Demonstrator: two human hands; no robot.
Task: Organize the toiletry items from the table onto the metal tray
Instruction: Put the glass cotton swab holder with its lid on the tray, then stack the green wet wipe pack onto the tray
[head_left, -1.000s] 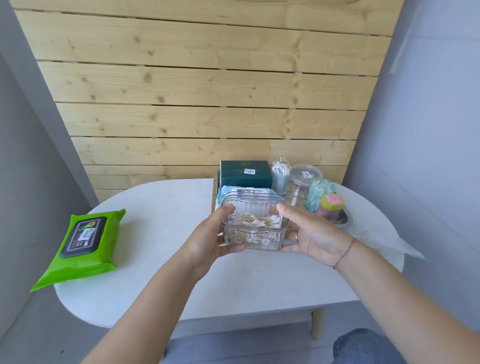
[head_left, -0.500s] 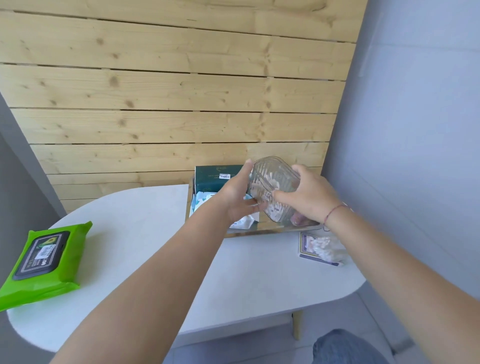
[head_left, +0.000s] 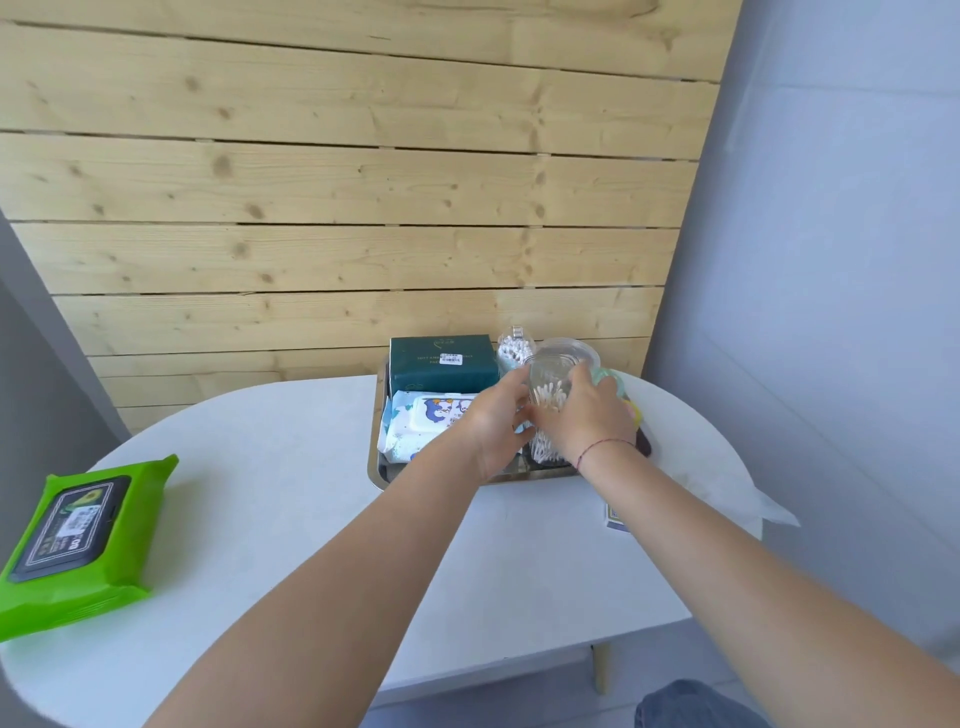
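Now the clear box (head_left: 546, 387), likely light, hard and slippery, is gripped by its sides between left hand (head_left: 496, 423) and right hand (head_left: 589, 423).

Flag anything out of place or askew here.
Green wipes pack overhangs the left edge of the table, far from the metal tray. Left hand and right hand hold the cotton-swab box on end in it.

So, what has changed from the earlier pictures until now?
The swab box moved forward from above the table into the tray, and turned from lying level to standing on end. The left hand and right hand still hold it. The green pack stayed at the table's left edge.
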